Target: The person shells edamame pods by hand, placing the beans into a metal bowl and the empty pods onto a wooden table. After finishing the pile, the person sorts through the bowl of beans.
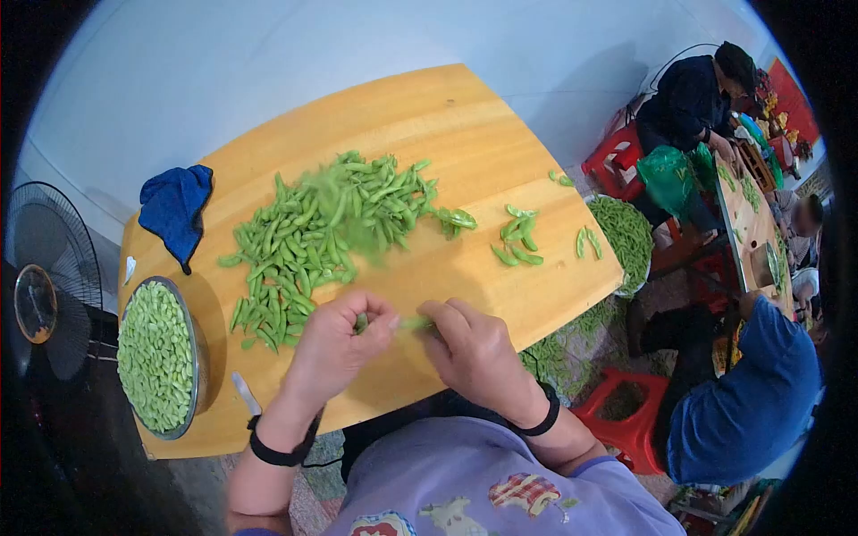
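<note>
A green bean pod (414,322), slightly blurred, stretches between my two hands above the wooden table's near edge. My left hand (338,341) is closed, its thumb and fingertips at one end of the pod; a bit of green also shows in its curled fingers. Curled round the pod's other end is my right hand (472,350). Beyond them lies a big heap of bean pods (308,223), with a blurred patch at its middle. Right of the heap sit a small clump of pods (455,220) and a few loose pods (518,235).
A metal bowl of shelled beans (159,357) stands at the table's left, near a knife (246,393) and a blue cloth (176,213). A fan (55,277) is further left. Right are a basin of pods (621,237), red stools (626,420) and people at another table.
</note>
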Demonstrator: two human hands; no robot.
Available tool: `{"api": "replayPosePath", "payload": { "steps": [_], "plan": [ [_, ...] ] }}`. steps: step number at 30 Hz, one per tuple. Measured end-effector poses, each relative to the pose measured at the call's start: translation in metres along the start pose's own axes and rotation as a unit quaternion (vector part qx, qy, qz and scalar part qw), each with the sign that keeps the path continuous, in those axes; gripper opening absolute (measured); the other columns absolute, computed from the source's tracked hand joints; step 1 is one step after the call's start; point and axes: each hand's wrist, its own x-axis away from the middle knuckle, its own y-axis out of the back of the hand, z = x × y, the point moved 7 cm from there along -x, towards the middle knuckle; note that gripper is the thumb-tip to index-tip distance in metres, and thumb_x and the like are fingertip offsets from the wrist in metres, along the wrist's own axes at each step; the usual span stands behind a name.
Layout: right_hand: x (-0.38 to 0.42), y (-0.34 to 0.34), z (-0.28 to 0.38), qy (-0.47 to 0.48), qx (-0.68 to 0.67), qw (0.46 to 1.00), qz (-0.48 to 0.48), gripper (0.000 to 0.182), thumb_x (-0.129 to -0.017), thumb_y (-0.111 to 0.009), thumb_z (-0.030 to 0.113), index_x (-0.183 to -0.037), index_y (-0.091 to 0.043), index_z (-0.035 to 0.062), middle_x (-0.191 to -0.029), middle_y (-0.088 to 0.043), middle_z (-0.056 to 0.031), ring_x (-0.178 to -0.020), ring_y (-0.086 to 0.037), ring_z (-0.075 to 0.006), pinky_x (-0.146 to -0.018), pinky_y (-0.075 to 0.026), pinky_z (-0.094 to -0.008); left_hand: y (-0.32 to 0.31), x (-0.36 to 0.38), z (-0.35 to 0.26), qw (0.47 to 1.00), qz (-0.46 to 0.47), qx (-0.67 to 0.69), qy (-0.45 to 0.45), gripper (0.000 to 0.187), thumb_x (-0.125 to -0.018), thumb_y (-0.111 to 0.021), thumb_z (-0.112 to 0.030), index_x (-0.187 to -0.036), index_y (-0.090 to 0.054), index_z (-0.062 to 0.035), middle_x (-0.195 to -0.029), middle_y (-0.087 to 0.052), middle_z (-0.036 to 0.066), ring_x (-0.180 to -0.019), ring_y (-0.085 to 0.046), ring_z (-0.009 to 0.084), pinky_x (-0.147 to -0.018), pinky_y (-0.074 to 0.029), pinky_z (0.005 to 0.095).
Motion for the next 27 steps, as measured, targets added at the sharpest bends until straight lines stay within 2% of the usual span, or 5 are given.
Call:
{"api": "replayPosePath", "payload": {
  "steps": [7, 13, 14, 17, 27],
  "plan": [
    [0.009, -0.015, -0.008, -0.122, -0.246, 0.959, 0.07, 0.028, -0.076, -0.064, 0.012, -0.097, -0.054, -0.0023, -0.075, -0.056, -0.0161, -0.065, -0.057, -0.0318, -0.06, -0.045, -0.037, -0.017, 0.005, 0.022, 0.903, -0.071, 0.422, -0.04, 0.009, -0.083, -0.059, -0.012, -0.085, -0.061, -0.0035, -0.062, -0.049, -0.004, -0.05, -0.034, 0.001, -0.043, -0.026, 0.0164],
    [0.022, -0.014, -0.032, -0.225, -0.402, 0.876, 0.14, 0.025, -0.079, -0.064, 0.013, -0.098, -0.055, -0.0012, -0.076, -0.056, -0.0036, -0.07, -0.052, -0.0099, -0.061, -0.043, -0.0247, 0.002, 0.009, 0.02, 0.944, -0.111, 0.311, -0.005, 0.01, -0.083, -0.059, -0.013, -0.079, -0.061, -0.004, -0.058, -0.048, -0.003, -0.048, -0.036, 0.0013, -0.042, -0.026, 0.0156],
    [0.019, -0.011, -0.027, -0.185, -0.389, 0.892, 0.14, 0.022, -0.081, -0.063, 0.011, -0.098, -0.056, -0.0005, -0.077, -0.056, -0.0023, -0.072, -0.049, -0.0065, -0.062, -0.041, -0.0211, 0.001, 0.009, 0.022, 0.944, -0.111, 0.312, -0.003, 0.01, -0.083, -0.059, -0.013, -0.079, -0.061, -0.004, -0.058, -0.048, -0.003, -0.048, -0.036, 0.0013, -0.042, -0.026, 0.0156],
    [0.016, -0.012, -0.014, -0.117, -0.39, 0.904, 0.129, 0.021, -0.081, -0.062, 0.012, -0.097, -0.056, -0.001, -0.078, -0.057, -0.0042, -0.071, -0.051, -0.009, -0.062, -0.042, -0.0234, -0.007, 0.006, 0.024, 0.942, -0.075, 0.327, 0.008, 0.015, -0.083, -0.061, -0.019, -0.08, -0.057, -0.0042, -0.073, -0.056, 0.001, -0.051, -0.041, 0.0013, -0.041, -0.029, 0.0132],
    [0.016, -0.006, -0.004, -0.068, -0.305, 0.94, 0.139, 0.017, -0.08, -0.059, 0.011, -0.092, -0.056, -0.001, -0.075, -0.057, -0.0133, -0.066, -0.056, -0.0253, -0.059, -0.043, -0.0321, -0.014, 0.009, 0.012, 0.964, -0.111, 0.239, -0.011, 0.01, -0.079, -0.064, -0.013, -0.075, -0.061, -0.0052, -0.058, -0.05, -0.004, -0.049, -0.038, 0.0008, -0.044, -0.028, 0.016]
  ]
}}
